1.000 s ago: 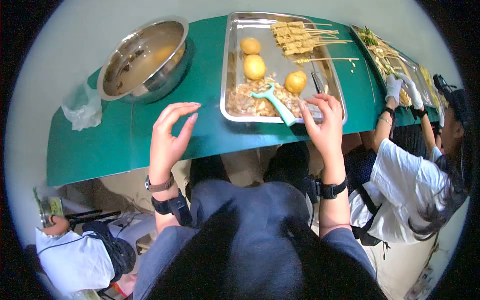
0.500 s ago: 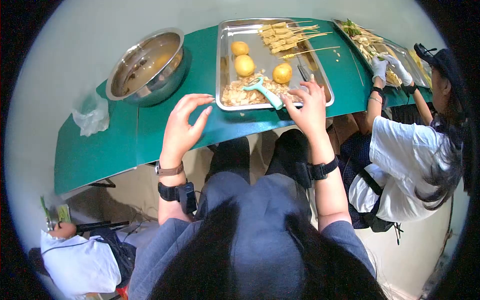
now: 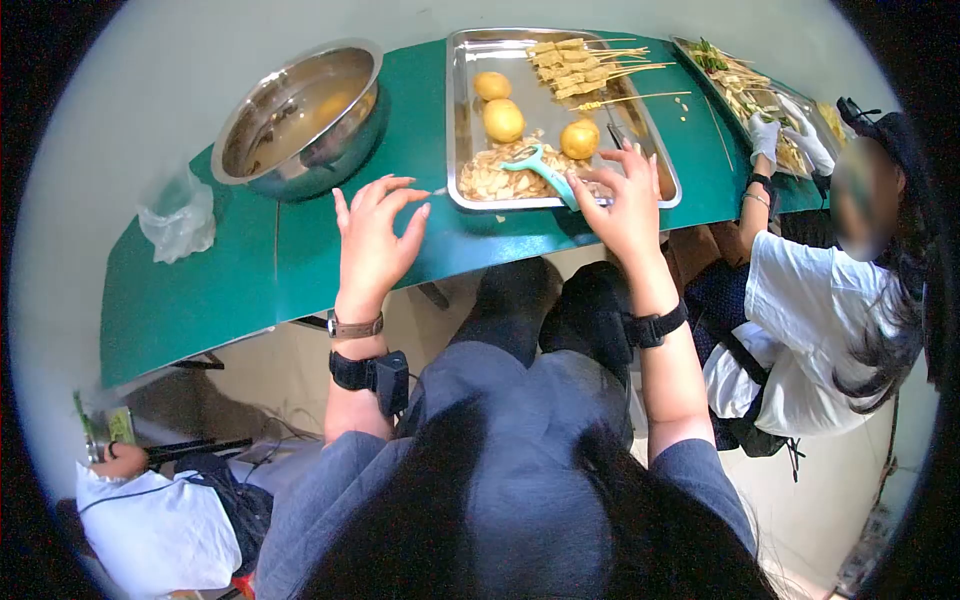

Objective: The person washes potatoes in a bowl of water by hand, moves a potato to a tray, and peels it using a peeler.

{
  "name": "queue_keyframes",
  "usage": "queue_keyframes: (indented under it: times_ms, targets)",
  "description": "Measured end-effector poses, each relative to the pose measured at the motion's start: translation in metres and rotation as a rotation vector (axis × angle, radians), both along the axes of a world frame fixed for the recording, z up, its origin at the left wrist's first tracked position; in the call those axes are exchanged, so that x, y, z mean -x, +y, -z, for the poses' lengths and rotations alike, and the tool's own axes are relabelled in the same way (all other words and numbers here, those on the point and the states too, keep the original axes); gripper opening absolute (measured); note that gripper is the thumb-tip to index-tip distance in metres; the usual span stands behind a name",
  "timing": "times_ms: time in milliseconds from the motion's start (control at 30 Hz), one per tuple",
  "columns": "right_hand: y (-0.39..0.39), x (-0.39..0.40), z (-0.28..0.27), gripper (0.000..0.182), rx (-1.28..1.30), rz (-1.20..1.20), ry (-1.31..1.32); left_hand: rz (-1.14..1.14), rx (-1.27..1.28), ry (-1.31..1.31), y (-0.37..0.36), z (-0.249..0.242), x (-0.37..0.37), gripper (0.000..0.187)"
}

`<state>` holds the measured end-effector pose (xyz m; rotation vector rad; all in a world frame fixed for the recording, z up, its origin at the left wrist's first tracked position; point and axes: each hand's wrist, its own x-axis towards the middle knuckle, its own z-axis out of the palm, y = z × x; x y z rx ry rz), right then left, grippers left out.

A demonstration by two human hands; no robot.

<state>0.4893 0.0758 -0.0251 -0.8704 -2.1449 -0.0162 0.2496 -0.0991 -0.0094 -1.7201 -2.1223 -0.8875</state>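
My left hand [image 3: 380, 235] hovers at the table's front edge, left of the metal tray [image 3: 453, 110], fingers apart and holding nothing. Over the tray's front right corner is my right hand [image 3: 622, 205], its fingers spread and empty, close to the handle of a light green peeler [image 3: 545, 170]. The peeler rests on a heap of peelings [image 3: 490, 178]. Behind the peelings lie yellow peeled potatoes [image 3: 504, 121]. Several skewers with food pieces [image 3: 570, 68] fill the tray's back right, and a dark utensil [image 3: 614, 130] lies partly behind my right hand.
A steel bowl [image 3: 300, 178] of murky water stands at the back left, with a plastic bag [image 3: 180, 218] beside it. At right, a co-worker [image 3: 830, 320] in white gloves works over another tray [image 3: 735, 105]. Another person's white sleeve [image 3: 160, 530] shows at lower left.
The camera view has shifted slightly, moving the tray and bowl a little up and right in the picture. My left hand's fingers have changed pose slightly. Both hands remain empty.
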Motion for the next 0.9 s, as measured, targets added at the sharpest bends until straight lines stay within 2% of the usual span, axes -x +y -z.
queue_keyframes:
  times_ms: [67,167,200,333,533,733,900]
  targets:
    - [-0.003,-0.006,0.000,0.020,-0.039,-0.010,0.033,-0.035,-0.024,-0.032,0.000,0.003,0.007,0.014]
    - [-0.008,-0.020,0.000,0.017,-0.108,0.002,-0.004,0.004,-0.066,-0.261,0.001,0.010,0.017,0.013]
    - [-0.010,-0.024,-0.001,0.012,-0.090,0.023,-0.043,-0.010,-0.094,-0.229,0.000,0.012,0.019,0.011]
    - [-0.008,-0.032,-0.009,0.014,-0.100,-0.073,-0.149,-0.028,-0.136,-0.233,-0.005,0.015,0.021,0.011]
    - [-0.013,-0.025,-0.011,0.018,-0.119,-0.086,-0.121,-0.069,-0.204,-0.274,-0.004,0.029,0.023,0.010]
    - [-0.016,-0.016,-0.016,0.021,-0.014,-0.040,-0.136,-0.080,-0.237,-0.301,-0.003,0.022,0.020,0.010]
    - [-0.022,-0.017,-0.034,0.033,0.121,-0.039,-0.223,-0.076,-0.243,-0.270,0.001,0.026,0.018,0.009]
